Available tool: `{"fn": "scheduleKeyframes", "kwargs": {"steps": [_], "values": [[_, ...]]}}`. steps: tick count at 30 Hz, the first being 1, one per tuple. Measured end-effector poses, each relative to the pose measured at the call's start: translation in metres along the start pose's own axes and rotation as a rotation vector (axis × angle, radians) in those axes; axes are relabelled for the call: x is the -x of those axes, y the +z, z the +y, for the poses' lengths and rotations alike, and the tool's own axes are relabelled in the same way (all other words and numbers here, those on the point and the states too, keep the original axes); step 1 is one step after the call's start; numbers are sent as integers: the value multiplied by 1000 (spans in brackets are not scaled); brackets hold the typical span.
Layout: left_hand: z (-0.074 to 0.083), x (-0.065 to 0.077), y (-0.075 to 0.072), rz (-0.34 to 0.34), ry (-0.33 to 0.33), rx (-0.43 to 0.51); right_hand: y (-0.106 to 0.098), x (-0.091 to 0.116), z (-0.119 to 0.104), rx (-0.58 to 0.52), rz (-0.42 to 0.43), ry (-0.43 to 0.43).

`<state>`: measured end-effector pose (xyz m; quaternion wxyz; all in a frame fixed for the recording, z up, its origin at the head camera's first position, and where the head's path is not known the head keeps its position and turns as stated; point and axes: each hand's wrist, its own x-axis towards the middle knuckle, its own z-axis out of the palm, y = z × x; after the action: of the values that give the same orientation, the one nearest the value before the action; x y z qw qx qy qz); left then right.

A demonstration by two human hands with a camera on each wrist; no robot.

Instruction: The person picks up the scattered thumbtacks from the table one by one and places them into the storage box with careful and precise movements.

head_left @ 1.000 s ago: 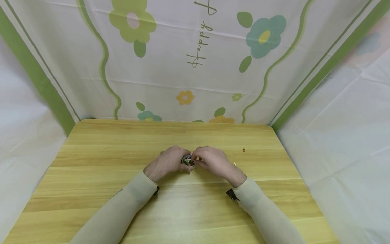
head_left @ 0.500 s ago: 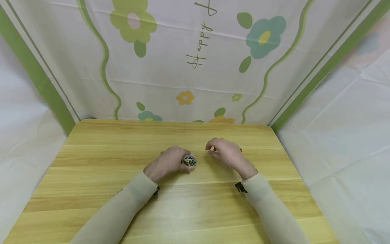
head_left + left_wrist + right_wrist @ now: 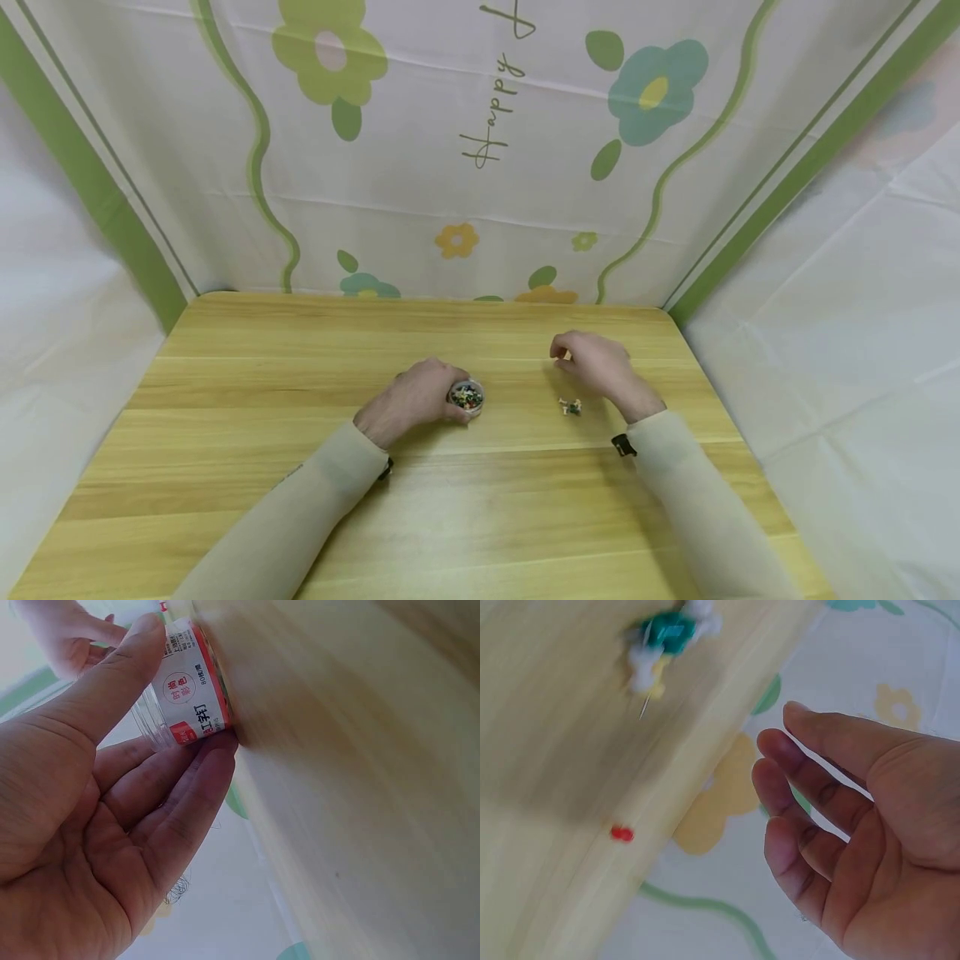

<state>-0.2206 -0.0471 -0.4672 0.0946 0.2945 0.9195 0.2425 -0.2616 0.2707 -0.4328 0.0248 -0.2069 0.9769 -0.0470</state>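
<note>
My left hand [image 3: 416, 397] grips a small clear jar [image 3: 187, 682] of push pins on the table, its thumb and fingers round the sides. Through the jar's open top, many-coloured pins [image 3: 467, 396] show in the head view. The jar's label is white and red. My right hand [image 3: 596, 362] hovers over the table to the right of the jar, fingers loosely bent. In the right wrist view nothing shows between its thumb and fingertips. Near it lies a small group of green, white and yellow push pins [image 3: 660, 645]. A red push pin [image 3: 622, 833] lies apart from them.
The wooden table [image 3: 300, 333] carries the jar and loose pins. Beyond its far edge hangs a white curtain [image 3: 420, 183] with flowers and green borders. White cloth [image 3: 862, 333] also hangs at the sides.
My right hand has left the jar's mouth and moved right, past the pin group, which is now uncovered in the head view. My left hand has stayed on the jar.
</note>
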Motion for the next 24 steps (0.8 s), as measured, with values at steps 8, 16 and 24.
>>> {"fn": "scheduleKeyframes", "kwargs": {"steps": [8, 16, 24], "values": [[-2, 4, -3, -1, 19, 17, -4, 8, 20, 12, -30, 82], [0, 4, -4, -3, 3, -7, 0, 14, 38, 44, -58, 101], [1, 5, -3, -3, 1, 6, 3, 17, 51, 41, -123, 119]]}}
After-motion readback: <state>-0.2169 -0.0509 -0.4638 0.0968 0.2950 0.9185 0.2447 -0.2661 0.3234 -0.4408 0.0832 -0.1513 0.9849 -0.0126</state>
